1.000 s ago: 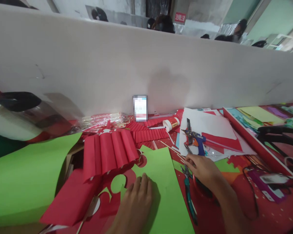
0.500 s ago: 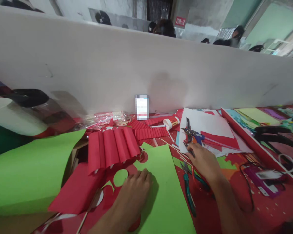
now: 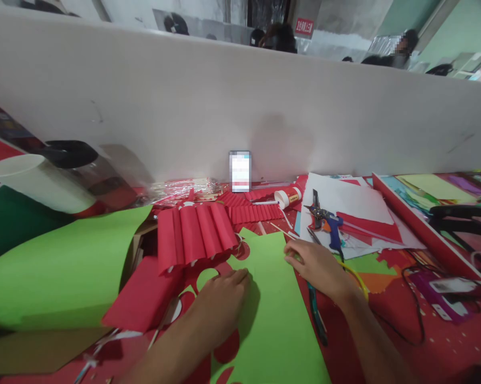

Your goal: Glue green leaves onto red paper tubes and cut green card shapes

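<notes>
My left hand (image 3: 224, 298) lies palm down on a bright green paper sheet (image 3: 280, 320), its fingers resting flat on the left part. My right hand (image 3: 316, 266) is at the sheet's upper right edge, thumb and fingers curled together there on the paper. Under that hand's wrist a pair of teal-handled pliers (image 3: 315, 314) is partly hidden. Just beyond lies a blue glue gun (image 3: 330, 226). Left of the sheet are red folded paper strips (image 3: 198, 234) and red paper with round cutouts (image 3: 228, 346).
A white wall panel (image 3: 176, 117) stands behind the table with a phone (image 3: 240, 172) leaning on it. A glue bottle (image 3: 287, 197) and white paper (image 3: 352, 200) lie at the back. Green rolled paper (image 3: 64, 266) fills the left; a red-edged tray (image 3: 420, 229) and purple box (image 3: 444, 296) are right.
My right hand has moved left from beside the glue gun to the green sheet's edge. My left hand stays on the sheet. The view has shifted slightly.
</notes>
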`<act>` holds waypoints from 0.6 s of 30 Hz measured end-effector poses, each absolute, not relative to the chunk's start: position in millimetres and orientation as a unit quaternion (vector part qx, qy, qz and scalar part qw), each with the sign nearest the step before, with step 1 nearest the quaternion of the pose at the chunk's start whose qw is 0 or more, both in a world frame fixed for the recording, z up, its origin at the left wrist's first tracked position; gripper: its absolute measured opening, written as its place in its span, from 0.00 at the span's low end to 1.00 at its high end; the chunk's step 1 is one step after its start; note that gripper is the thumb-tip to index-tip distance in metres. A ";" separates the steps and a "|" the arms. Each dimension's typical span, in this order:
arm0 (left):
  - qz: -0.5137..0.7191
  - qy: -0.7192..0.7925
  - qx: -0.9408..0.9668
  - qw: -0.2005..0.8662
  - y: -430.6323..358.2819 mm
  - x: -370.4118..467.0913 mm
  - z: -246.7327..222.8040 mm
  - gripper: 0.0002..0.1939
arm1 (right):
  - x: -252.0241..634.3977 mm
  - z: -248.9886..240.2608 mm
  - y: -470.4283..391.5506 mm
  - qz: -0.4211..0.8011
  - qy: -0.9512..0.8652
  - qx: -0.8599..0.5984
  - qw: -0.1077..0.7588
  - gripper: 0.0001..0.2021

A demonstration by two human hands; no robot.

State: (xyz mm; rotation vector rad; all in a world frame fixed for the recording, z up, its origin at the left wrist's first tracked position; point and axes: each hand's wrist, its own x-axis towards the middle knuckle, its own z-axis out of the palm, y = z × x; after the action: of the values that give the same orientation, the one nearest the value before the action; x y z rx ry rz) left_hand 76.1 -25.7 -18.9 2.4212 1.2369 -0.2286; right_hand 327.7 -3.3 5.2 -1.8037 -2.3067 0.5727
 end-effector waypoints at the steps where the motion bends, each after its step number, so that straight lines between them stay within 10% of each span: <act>1: -0.082 0.445 0.869 0.199 -25.8 76.6 -18.8 0.29 | 324.8 5.8 -2.5 0.190 -0.778 -0.595 0.072 0.03; 18: -0.147 0.443 0.863 0.194 -25.6 90.4 -0.7 0.26 | 333.1 -3.0 37.3 0.116 -0.757 -0.642 0.021 0.07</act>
State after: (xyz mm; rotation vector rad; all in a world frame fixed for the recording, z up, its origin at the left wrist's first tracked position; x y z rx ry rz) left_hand 90.4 -25.6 -0.7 2.4203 1.2411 -0.4122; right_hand 333.1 37.3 -3.0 -1.9917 -2.3483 0.3591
